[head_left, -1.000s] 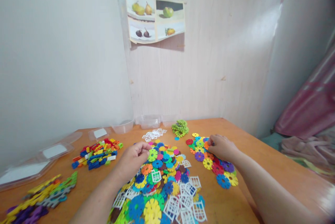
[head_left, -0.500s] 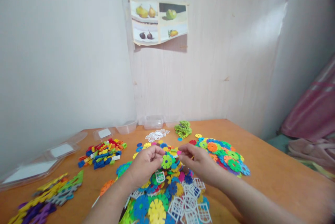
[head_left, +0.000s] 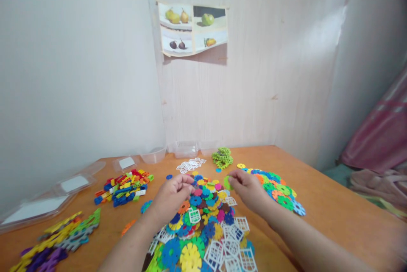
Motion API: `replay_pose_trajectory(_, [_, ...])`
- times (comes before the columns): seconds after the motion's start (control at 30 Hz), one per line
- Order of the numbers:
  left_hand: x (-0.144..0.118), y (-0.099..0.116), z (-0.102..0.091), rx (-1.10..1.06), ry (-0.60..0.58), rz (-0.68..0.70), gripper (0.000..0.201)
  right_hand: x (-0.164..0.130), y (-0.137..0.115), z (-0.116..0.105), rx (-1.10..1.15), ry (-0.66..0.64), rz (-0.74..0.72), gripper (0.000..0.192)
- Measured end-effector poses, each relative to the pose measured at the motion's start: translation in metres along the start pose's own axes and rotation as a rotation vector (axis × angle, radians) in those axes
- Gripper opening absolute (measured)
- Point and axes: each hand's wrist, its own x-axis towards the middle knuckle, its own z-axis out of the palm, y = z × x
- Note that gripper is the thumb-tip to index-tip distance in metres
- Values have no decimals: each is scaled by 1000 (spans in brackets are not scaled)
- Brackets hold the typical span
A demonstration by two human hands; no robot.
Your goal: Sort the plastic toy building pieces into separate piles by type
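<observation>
Between the thumb and fingers of my right hand (head_left: 248, 185) is a green notched disc (head_left: 227, 183), held at the right edge of a mixed pile. My left hand (head_left: 173, 195) hovers over the pile's left side, fingers curled in towards the thumb; whether something small is in them is hidden. A pinkish-red notched disc (head_left: 197, 192) lies near its fingertips. Below, the pile mixes coloured notched discs, such as a large yellow disc (head_left: 190, 257), with white window-shaped lattice pieces (head_left: 231, 246). One white lattice piece (head_left: 194, 215) rests on top.
To the right lies a heap of coloured discs (head_left: 282, 189). Green pieces (head_left: 222, 157) and white lattice pieces (head_left: 190, 164) sit at the back. Coloured bricks (head_left: 125, 187) and branching strips (head_left: 60, 238) are on the left, near clear lids (head_left: 74, 183) and plastic tubs (head_left: 186, 149).
The green disc over the pile's middle is gone from beside my left hand; a green disc is now in my right hand, which has moved slightly right. My left hand has shifted slightly left.
</observation>
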Motion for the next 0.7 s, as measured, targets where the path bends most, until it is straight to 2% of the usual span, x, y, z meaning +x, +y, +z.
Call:
replay_pose_trajectory(0.1, [5,-8,-16,117,105,-12,30,15,23,-29,-225,169,105,25])
replay_pose_trajectory(0.17, [7,-13,-23,199,126,-5,30,23,38,-48,-346,210,211,29])
replay_pose_trajectory(0.23, [7,-15,-28,251,104,-6,29,28,53,-62,-433,215,297,30])
replay_pose_trajectory(0.3, [3,-14,-29,273,27,-16,30,31,65,-71,-504,194,346,32])
replay_pose_trajectory(0.43, [-6,-6,-28,323,-147,-51,40,32,78,-77,-550,179,369,34])
replay_pose_trajectory(0.7, [-7,-13,-28,505,-172,33,34,31,74,-76,-601,168,325,41])
